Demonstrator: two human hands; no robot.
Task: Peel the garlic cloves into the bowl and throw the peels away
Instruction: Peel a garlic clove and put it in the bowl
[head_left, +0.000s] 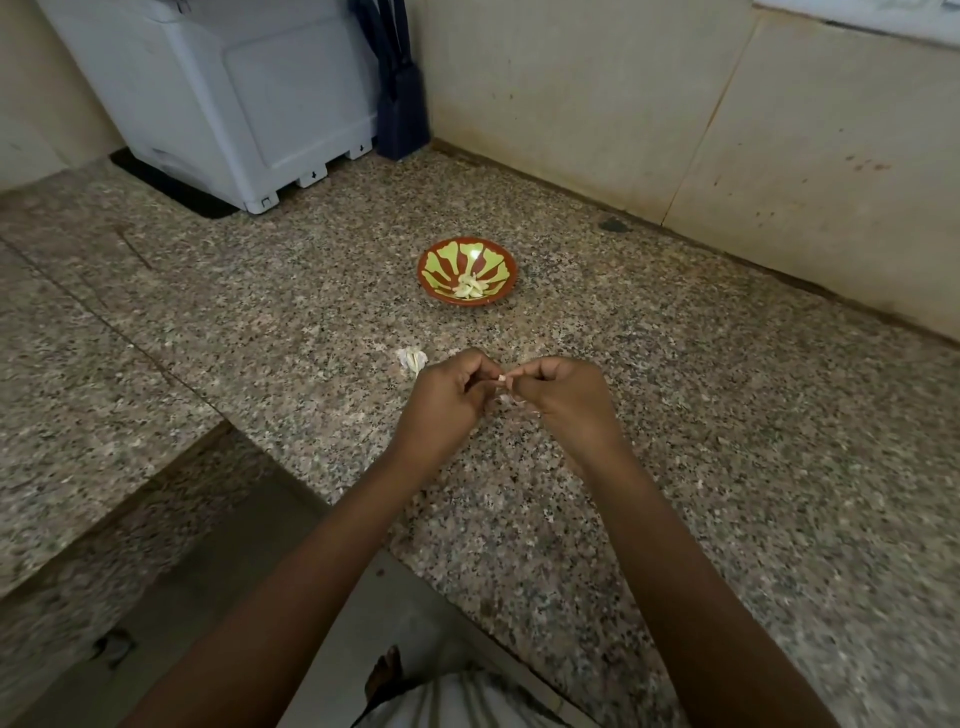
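- Speckled granite counter (727, 467) fills most of the frame; its front edge runs diagonally across the lower left, with floor (234, 571) below it; a beige wall (623, 104) closes the top and right
- open counter lies on every side of the hands, widest at the right
- white appliance (234, 104) stands at the upper left, a dark blue thing (402, 104) just beside it in the corner
- bowl (423, 270), red and green, sits at centre frame, apart from the hands; peeled cloves (470, 287) lie inside it
- small white clump (412, 358), garlic or peel, lies just left of the left hand
- left hand (447, 400) and right hand (563, 400) meet below the bowl, fingers curled, knuckles up; together they pinch a garlic clove (502, 379) at the fingertips; both forearms reach up from the bottom edge
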